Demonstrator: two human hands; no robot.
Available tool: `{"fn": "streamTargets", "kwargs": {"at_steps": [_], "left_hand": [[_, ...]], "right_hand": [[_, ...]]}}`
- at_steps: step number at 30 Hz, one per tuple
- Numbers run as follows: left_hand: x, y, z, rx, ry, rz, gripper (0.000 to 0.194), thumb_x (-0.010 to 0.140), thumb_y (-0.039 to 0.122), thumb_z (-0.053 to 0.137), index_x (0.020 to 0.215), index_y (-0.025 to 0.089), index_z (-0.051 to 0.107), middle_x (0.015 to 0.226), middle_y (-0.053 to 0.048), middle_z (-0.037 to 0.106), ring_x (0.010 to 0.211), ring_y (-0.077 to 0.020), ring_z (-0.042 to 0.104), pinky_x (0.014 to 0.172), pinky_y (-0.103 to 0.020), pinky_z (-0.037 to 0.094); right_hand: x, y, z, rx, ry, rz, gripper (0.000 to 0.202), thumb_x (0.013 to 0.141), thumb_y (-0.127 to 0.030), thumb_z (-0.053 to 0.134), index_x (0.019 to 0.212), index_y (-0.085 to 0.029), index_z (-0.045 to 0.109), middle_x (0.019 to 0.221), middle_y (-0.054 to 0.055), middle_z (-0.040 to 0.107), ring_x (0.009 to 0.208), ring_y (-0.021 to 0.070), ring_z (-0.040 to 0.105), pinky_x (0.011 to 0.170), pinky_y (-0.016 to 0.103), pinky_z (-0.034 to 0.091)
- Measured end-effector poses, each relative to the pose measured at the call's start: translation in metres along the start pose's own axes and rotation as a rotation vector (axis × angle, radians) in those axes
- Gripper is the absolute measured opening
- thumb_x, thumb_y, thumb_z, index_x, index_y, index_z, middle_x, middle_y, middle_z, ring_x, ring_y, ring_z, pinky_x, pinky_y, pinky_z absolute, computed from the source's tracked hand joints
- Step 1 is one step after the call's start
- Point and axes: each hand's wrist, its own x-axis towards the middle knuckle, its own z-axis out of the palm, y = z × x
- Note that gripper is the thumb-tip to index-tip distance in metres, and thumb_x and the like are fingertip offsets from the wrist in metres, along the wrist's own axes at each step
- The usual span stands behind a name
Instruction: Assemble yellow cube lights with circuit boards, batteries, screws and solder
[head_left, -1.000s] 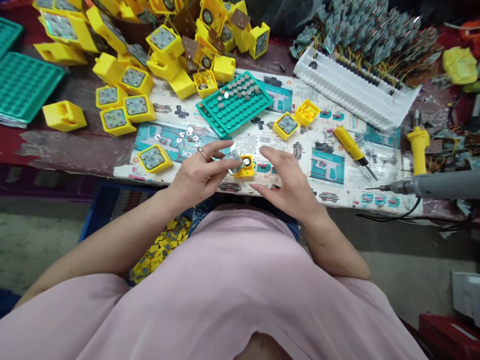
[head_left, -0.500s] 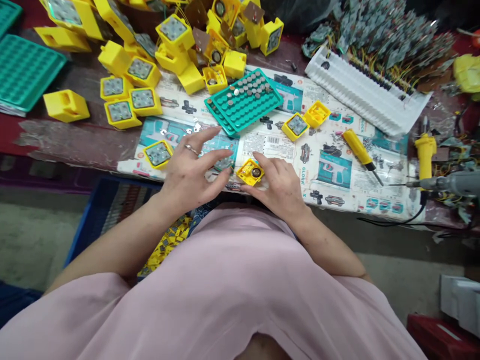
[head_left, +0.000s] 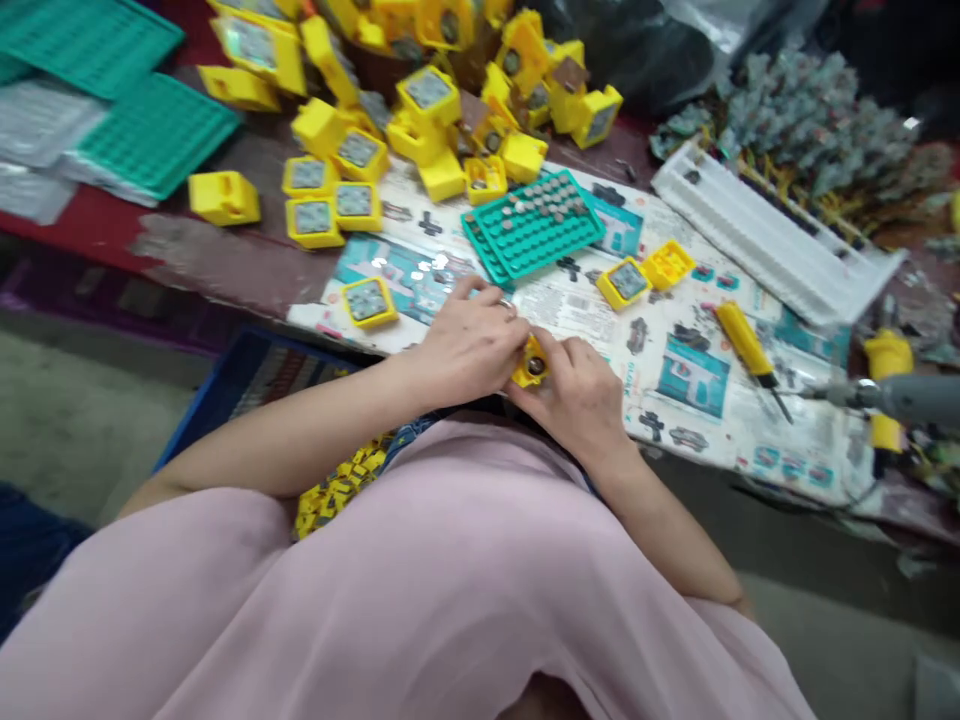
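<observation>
Table (head_left: 184, 240) with a printed sheet (head_left: 592, 325) on it bears a green tray (head_left: 525, 250) of small discs, beyond both hands. Near the closest edge, the right hand (head_left: 585, 395) clamps thumb and fingers on an open yellow case (head_left: 531, 350); the left hand (head_left: 476, 340) curls beside it, its grip hidden.

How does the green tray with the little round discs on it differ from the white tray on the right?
The green tray has rows of round pockets, while the white tray is ridged along its length.
The green tray is the shorter of the two; the white tray is long and narrow.
The green tray holds small round discs; grey parts with yellow wires heap along the white tray's far side.
Both lie at a slant on the worktop.
</observation>
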Motion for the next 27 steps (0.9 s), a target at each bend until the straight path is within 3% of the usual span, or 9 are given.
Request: {"fn": "streamTargets", "kwargs": {"at_steps": [6,12,15,17,19,22,24,27], "left_hand": [[-0.002,-0.001,0.007,-0.063,0.006,-0.003,0.018,0.092,0.019,0.05,0.09,0.016,0.067,0.091,-0.006,0.072,0.093,-0.0247,0.063,0.094,-0.043,0.042],[-0.011,0.003,0.01,-0.079,0.11,-0.008,0.023,0.095,0.02,0.046,0.09,0.016,0.067,0.089,-0.006,0.072,0.09,-0.0227,0.063,0.09,-0.039,0.042],[-0.026,-0.014,0.001,-0.131,0.185,-0.084,0.026,0.098,0.027,0.044,0.1,0.019,0.069,0.108,-0.006,0.072,0.099,-0.0214,0.063,0.094,-0.038,0.042],[-0.042,-0.036,-0.01,-0.112,0.193,-0.225,0.027,0.097,0.033,0.049,0.113,0.021,0.067,0.125,-0.006,0.067,0.11,-0.0235,0.061,0.099,-0.04,0.042],[-0.059,-0.06,-0.022,-0.035,0.072,-0.381,0.035,0.093,0.041,0.055,0.121,0.022,0.064,0.131,-0.008,0.064,0.117,-0.0281,0.058,0.1,-0.044,0.042],[-0.076,-0.089,-0.039,0.019,-0.232,-0.515,0.044,0.091,0.047,0.057,0.126,0.021,0.062,0.123,-0.009,0.067,0.114,-0.029,0.06,0.092,-0.039,0.047],[-0.08,-0.097,-0.045,-0.003,-0.375,-0.524,0.046,0.093,0.048,0.053,0.13,0.022,0.059,0.12,-0.008,0.068,0.112,-0.0262,0.062,0.09,-0.034,0.049],[-0.078,-0.098,-0.048,-0.014,-0.428,-0.48,0.045,0.096,0.047,0.048,0.132,0.023,0.058,0.123,-0.006,0.068,0.112,-0.0232,0.064,0.09,-0.03,0.048]], "right_hand": [[-0.001,0.011,0.001,0.076,-0.008,-0.098,0.07,0.085,-0.068,0.058,0.126,-0.011,0.06,0.08,0.006,0.07,0.073,0.0211,0.065,0.066,0.032,0.042],[0.0,0.015,0.0,0.167,-0.066,-0.095,0.05,0.089,-0.054,0.061,0.12,-0.014,0.06,0.083,0.004,0.066,0.077,0.0201,0.064,0.068,0.031,0.048],[0.002,0.016,0.0,0.136,-0.026,-0.09,0.052,0.086,-0.056,0.064,0.116,-0.014,0.061,0.097,0.009,0.067,0.09,0.0236,0.064,0.077,0.033,0.051],[0.003,0.017,0.001,0.137,-0.013,-0.102,0.054,0.085,-0.058,0.064,0.117,-0.015,0.062,0.105,0.011,0.067,0.096,0.0244,0.064,0.083,0.034,0.052],[0.005,0.017,0.002,0.145,-0.022,-0.111,0.054,0.085,-0.059,0.064,0.118,-0.015,0.061,0.107,0.011,0.068,0.097,0.0242,0.063,0.084,0.035,0.052],[0.008,0.017,0.003,0.165,-0.043,-0.123,0.054,0.086,-0.06,0.062,0.116,-0.015,0.061,0.104,0.01,0.07,0.096,0.024,0.064,0.084,0.035,0.051],[0.01,0.017,0.004,0.172,-0.05,-0.133,0.055,0.086,-0.06,0.061,0.117,-0.015,0.061,0.105,0.01,0.071,0.096,0.024,0.064,0.084,0.035,0.05],[0.013,0.016,0.004,0.149,-0.068,-0.154,0.058,0.089,-0.06,0.057,0.125,-0.015,0.058,0.112,0.012,0.07,0.099,0.0251,0.063,0.083,0.037,0.048]]}}
